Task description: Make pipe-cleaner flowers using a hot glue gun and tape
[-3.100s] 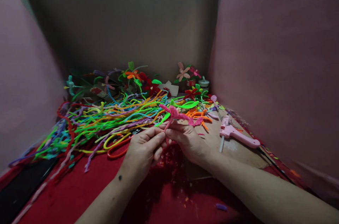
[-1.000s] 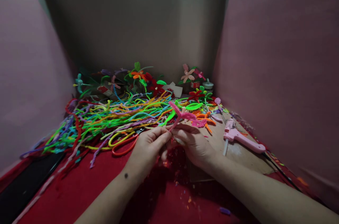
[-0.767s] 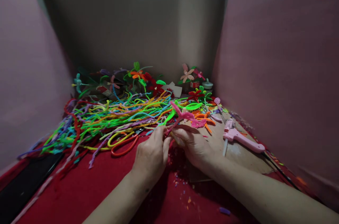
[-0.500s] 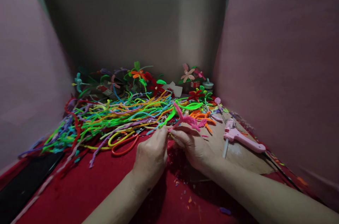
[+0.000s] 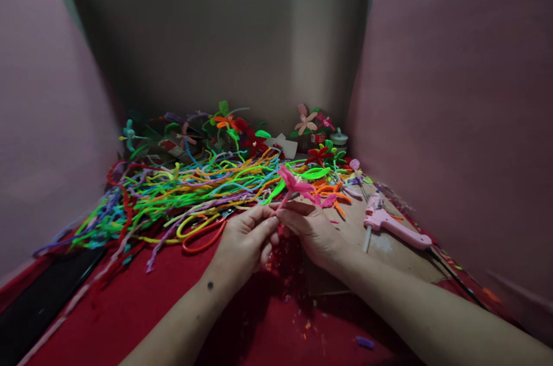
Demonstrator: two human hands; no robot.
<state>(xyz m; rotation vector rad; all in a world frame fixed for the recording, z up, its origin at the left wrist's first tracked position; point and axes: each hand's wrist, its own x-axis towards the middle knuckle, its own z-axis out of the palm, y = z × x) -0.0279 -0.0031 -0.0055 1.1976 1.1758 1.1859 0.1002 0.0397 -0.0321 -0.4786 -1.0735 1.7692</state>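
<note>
Flower [image 5: 291, 183]: probably light, soft, bendable; best held by its stem [image 5: 284, 202]
Left hand [image 5: 241, 238]: pinching stem
Right hand [image 5: 311, 232]: pinching stem, below flower

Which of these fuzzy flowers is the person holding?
The pink flower in front, its stem pinched by the left hand and right hand. Others, such as the peach flower and a red flower, sit farther back, out of both hands.
</note>
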